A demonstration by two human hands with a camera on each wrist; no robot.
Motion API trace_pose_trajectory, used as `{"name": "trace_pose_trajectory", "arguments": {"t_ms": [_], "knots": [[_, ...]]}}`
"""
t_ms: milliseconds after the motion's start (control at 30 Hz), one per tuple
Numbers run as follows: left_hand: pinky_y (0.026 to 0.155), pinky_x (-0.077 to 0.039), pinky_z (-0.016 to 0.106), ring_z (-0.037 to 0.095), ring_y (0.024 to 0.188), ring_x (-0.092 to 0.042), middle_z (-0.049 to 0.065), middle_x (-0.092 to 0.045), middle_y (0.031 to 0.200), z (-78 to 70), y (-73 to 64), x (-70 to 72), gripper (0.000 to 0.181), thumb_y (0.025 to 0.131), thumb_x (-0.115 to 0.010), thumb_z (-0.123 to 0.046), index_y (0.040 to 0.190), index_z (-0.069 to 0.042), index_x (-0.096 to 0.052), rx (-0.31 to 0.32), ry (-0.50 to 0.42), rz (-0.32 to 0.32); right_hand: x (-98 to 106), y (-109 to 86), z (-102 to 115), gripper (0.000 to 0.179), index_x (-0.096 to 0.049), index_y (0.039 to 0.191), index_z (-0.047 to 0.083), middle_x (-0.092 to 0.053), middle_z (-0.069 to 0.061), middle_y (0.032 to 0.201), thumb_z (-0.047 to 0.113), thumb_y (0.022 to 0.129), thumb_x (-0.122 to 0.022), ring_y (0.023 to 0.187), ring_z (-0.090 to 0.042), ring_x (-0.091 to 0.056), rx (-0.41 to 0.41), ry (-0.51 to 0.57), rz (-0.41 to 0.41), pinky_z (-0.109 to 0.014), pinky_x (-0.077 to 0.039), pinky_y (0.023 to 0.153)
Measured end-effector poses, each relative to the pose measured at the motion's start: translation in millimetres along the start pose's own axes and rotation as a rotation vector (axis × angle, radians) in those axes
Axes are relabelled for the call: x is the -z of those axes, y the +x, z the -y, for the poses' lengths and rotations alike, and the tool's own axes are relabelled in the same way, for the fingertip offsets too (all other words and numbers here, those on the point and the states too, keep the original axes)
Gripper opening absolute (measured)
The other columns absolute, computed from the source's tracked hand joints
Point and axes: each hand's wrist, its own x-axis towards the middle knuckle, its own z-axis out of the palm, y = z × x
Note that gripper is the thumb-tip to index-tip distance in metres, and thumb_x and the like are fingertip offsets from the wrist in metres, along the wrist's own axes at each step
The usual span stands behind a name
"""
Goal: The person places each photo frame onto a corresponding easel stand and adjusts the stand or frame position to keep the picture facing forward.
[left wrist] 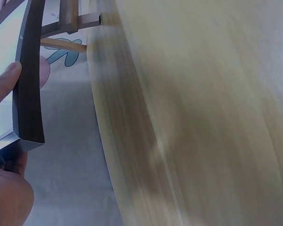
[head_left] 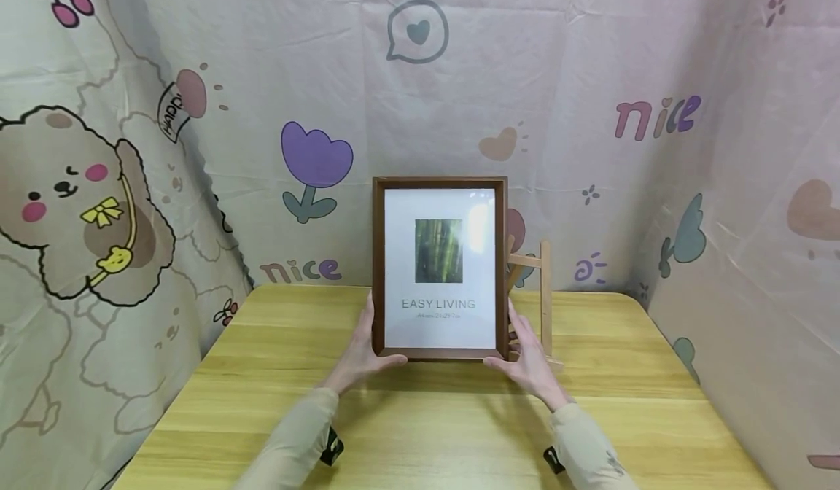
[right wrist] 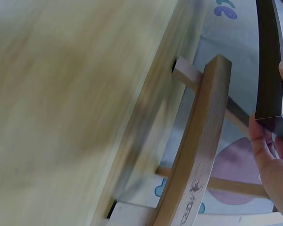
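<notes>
Both hands hold a brown wooden picture frame [head_left: 440, 257] upright, its front facing the head camera. Behind the glass are a small green picture and the words "EASY LIVING". My left hand [head_left: 361, 355] grips the lower left corner, thumb on the front and fingers behind. At the lower right corner my right hand [head_left: 528, 362] grips in the same way. The left wrist view shows the frame's dark edge [left wrist: 29, 94] raised off the table. A light wooden easel [right wrist: 193, 150] stands behind the frame to the right, largely covered by it in the head view.
The wooden table [head_left: 433, 432] has rounded back corners. A printed cloth [head_left: 420, 111] with flowers, hearts and a bear hangs behind it and along both sides. Dark straps [head_left: 332, 446] show beneath the sleeves.
</notes>
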Motion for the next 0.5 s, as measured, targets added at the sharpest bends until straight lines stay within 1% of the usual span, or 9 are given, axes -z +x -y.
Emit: {"name": "trace_pose_trajectory", "arguments": {"t_ms": [67, 167, 233, 300, 500], "knots": [[0.122, -0.016, 0.068, 0.045, 0.156, -0.006, 0.019, 0.004, 0.170, -0.2, 2.3, -4.1, 0.136, 0.071, -0.092, -0.024, 0.162, -0.006, 0.008, 0.002, 0.000, 0.003, 2, -0.8, -3, 0.119, -0.012, 0.163, 0.016, -0.047, -0.025, 0.141, 0.013, 0.073, -0.090, 0.108, -0.035, -0.060, 0.012, 0.013, -0.010, -0.050, -0.059, 0.091], [0.122, -0.016, 0.068, 0.045, 0.156, -0.006, 0.020, 0.004, 0.170, 0.1, 6.1, -10.3, 0.136, 0.071, -0.093, -0.025, 0.161, -0.005, 0.008, 0.010, 0.006, 0.007, 6, -2.0, -6, 0.119, -0.013, 0.163, 0.014, -0.049, -0.022, 0.135, 0.008, 0.072, -0.089, 0.104, -0.031, -0.061, 0.024, 0.026, -0.023, -0.046, -0.060, 0.089], [0.122, -0.016, 0.067, 0.045, 0.156, -0.006, 0.020, 0.003, 0.170, 0.3, 8.9, -14.3, 0.136, 0.071, -0.093, -0.025, 0.161, -0.004, 0.007, 0.005, 0.008, 0.008, 9, -2.9, -8, 0.119, -0.013, 0.163, 0.012, -0.049, -0.023, 0.133, 0.007, 0.072, -0.089, 0.103, -0.031, -0.062, 0.027, 0.029, -0.026, -0.046, -0.060, 0.089], [0.122, -0.017, 0.067, 0.046, 0.155, -0.007, 0.022, 0.002, 0.170, 0.9, 12.1, -18.1, 0.136, 0.071, -0.093, -0.025, 0.161, -0.002, 0.006, -0.014, 0.015, 0.007, 13, -4.0, -10, 0.119, -0.013, 0.163, 0.010, -0.048, -0.024, 0.135, 0.007, 0.072, -0.089, 0.105, -0.033, -0.061, 0.023, 0.025, -0.024, -0.047, -0.060, 0.090], [0.121, -0.020, 0.068, 0.047, 0.155, -0.010, 0.022, 0.000, 0.170, 1.3, 20.7, -28.9, 0.139, 0.069, -0.094, -0.025, 0.161, -0.004, 0.008, -0.076, 0.012, 0.004, 23, -8.3, -13, 0.119, -0.008, 0.163, 0.011, -0.042, -0.029, 0.141, 0.012, 0.075, -0.088, 0.107, -0.041, -0.062, -0.008, 0.007, -0.012, -0.050, -0.060, 0.089]]}}
